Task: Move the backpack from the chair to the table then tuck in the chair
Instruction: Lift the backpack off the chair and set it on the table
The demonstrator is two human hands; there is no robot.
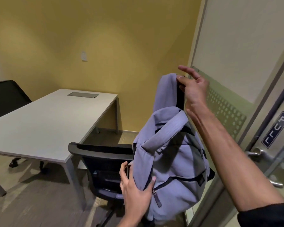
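Observation:
A lavender backpack (170, 154) hangs in the air above and in front of a black mesh office chair (103, 161). My right hand (193, 90) is raised high and pinches the backpack's shoulder strap, with two fingers spread out. My left hand (136, 190) grips the bag's lower left side near a zipper. The white table (44, 122) stands to the left of the chair, its top bare except for a grey cable hatch (83, 95). The chair stands pulled out from the table's near right corner, and the backpack hides part of its seat.
A second black chair (5, 97) sits at the table's far left side. A frosted glass door (252, 95) with a metal handle (261, 154) and a PULL sign (276, 128) is close on the right. A yellow wall stands behind.

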